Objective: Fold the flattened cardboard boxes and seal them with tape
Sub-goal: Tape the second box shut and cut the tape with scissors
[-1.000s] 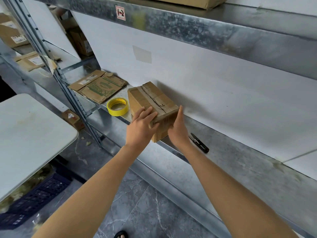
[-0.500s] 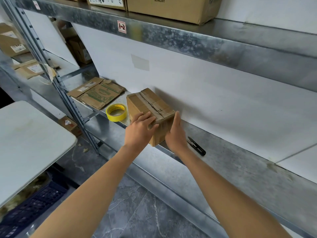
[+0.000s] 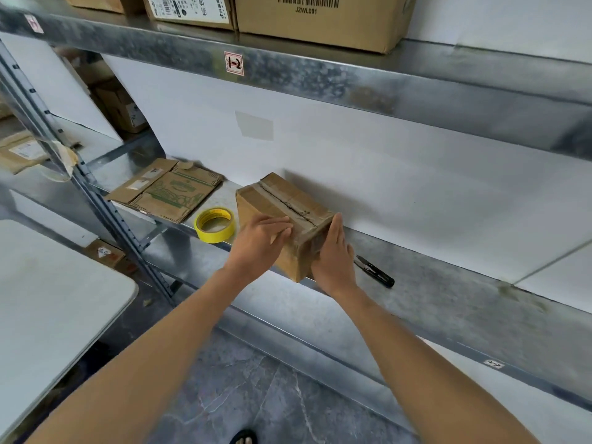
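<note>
A small folded cardboard box [image 3: 282,200] with tape along its top seam stands on the metal shelf [image 3: 448,302], its near corner over the shelf's front edge. My left hand [image 3: 259,245] lies flat on its near left face, fingers pointing right. My right hand [image 3: 333,254] presses flat on its right end. To the box's left a yellow tape roll [image 3: 214,224] rests on the shelf. Further left lie flattened cardboard boxes [image 3: 166,190]. A black cutter [image 3: 374,272] sits on the shelf just right of my right hand.
An upper shelf [image 3: 320,75] carries large cartons [image 3: 320,17] overhead. A white table [image 3: 48,299] stands at the left. A slanted shelf post [image 3: 96,203] rises between table and shelf. More boxes sit on the far-left rack.
The view has tilted up, so the upper shelf's cartons now show. Both hands stay on the box, which keeps its place on the shelf.
</note>
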